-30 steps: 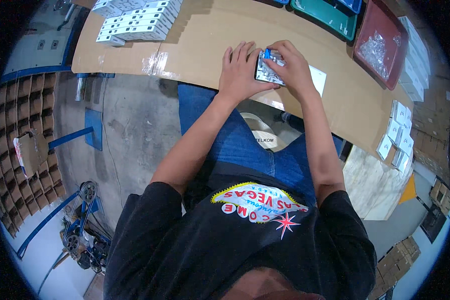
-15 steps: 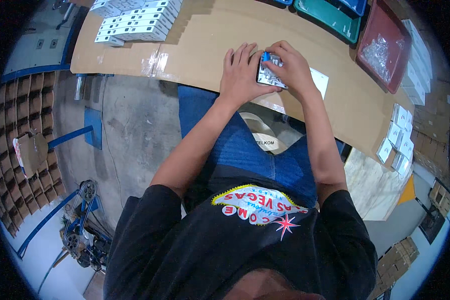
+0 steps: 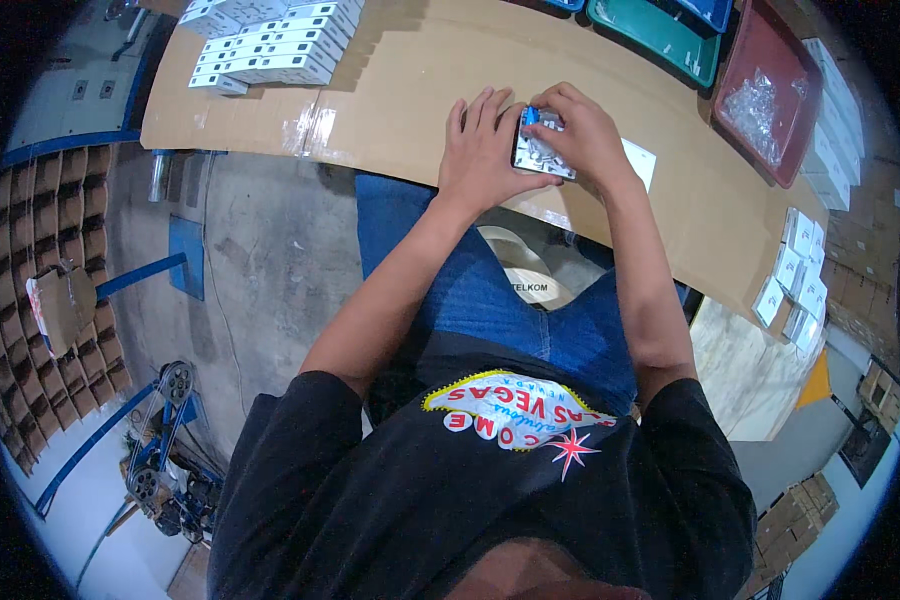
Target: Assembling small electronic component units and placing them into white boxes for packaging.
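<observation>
On the cardboard-covered table lies a small shallow open box with a dark rim, holding several white and grey small parts. My left hand rests along its left side with fingers stretched and spread. The left thumb reaches across the box's near edge, touching it. My right hand comes over the box from the right, thumb and fingers closed at its far end on a small blue part. The right fingers partly hide that blue part and the box's right side, so its exact kind cannot be made out.
A white card or flat box lies right of my right hand. Stacked white boxes stand far left. A green tray and a red tray with clear plastic bags are at the far right. Small white boxes line the right edge.
My right hand and fingers have shifted very slightly at the blue part. My left hand and the box stay in place.
</observation>
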`<action>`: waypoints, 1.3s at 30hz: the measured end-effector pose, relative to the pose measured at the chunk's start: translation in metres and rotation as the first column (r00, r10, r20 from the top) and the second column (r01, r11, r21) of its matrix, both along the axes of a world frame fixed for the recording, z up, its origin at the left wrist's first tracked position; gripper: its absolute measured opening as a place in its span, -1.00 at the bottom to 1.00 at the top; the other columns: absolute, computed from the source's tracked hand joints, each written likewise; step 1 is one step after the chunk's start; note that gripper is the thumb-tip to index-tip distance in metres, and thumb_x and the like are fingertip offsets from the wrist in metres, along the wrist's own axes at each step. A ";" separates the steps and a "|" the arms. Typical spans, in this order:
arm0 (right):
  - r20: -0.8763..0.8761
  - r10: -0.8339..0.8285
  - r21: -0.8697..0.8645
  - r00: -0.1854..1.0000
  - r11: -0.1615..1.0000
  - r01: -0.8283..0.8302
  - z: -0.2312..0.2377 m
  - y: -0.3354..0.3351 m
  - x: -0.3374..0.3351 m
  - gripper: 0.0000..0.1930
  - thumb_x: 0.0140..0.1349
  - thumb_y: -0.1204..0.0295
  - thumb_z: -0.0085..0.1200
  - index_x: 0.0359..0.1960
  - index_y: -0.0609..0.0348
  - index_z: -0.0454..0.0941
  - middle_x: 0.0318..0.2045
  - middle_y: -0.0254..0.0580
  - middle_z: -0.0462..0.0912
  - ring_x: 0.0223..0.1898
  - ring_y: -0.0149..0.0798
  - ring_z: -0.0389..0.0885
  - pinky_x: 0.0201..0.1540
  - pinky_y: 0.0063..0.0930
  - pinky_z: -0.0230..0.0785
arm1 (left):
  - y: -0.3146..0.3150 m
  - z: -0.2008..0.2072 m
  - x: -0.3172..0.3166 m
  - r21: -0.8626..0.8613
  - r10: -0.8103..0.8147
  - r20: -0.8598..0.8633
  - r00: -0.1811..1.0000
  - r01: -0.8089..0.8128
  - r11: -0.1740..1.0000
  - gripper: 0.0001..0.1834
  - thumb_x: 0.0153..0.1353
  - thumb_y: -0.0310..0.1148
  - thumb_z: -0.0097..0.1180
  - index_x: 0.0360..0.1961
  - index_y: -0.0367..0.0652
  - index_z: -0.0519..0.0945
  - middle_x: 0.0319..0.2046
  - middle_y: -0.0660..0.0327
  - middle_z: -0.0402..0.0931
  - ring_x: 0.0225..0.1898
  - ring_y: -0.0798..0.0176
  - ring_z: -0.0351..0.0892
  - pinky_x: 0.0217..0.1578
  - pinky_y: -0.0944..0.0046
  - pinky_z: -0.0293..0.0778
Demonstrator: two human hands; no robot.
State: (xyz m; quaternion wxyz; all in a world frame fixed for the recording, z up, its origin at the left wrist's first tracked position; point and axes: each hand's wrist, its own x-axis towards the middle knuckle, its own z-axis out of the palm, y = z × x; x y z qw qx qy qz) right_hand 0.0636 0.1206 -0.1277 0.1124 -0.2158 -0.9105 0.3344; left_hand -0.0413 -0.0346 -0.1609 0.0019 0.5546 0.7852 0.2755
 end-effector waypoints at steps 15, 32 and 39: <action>0.047 0.029 0.013 0.998 0.999 -0.030 0.006 0.001 -0.002 -0.68 0.17 0.27 0.32 -0.09 0.15 0.70 -0.08 -0.16 0.64 -0.06 0.03 0.66 0.01 -0.15 0.51 | 0.000 0.003 0.001 -0.014 0.013 0.022 1.000 -0.013 1.000 0.13 -0.19 0.45 0.38 0.29 -0.14 0.45 0.37 0.05 0.30 0.50 -0.07 0.12 0.49 -0.25 -0.13; 0.077 -0.023 0.282 0.997 0.960 0.000 0.004 -0.046 0.033 -0.41 0.25 0.12 0.27 0.28 0.06 0.54 0.42 0.00 0.32 0.48 0.01 0.21 0.49 0.23 -0.06 | -0.001 0.003 0.000 -0.039 0.012 0.027 1.000 -0.011 0.999 -0.05 -0.10 0.13 0.36 0.32 -0.13 0.45 0.38 0.04 0.29 0.51 -0.02 0.09 0.50 -0.24 -0.12; 0.121 -0.031 0.305 0.992 0.952 -0.007 0.009 -0.053 0.026 -0.37 0.26 0.13 0.26 0.30 0.18 0.49 0.42 -0.01 0.32 0.48 -0.01 0.22 0.50 0.27 -0.08 | -0.002 -0.001 -0.002 -0.039 0.014 0.004 1.000 -0.014 0.999 -0.11 -0.06 0.02 0.31 0.33 -0.10 0.41 0.38 0.03 0.29 0.49 -0.06 0.13 0.48 -0.27 -0.08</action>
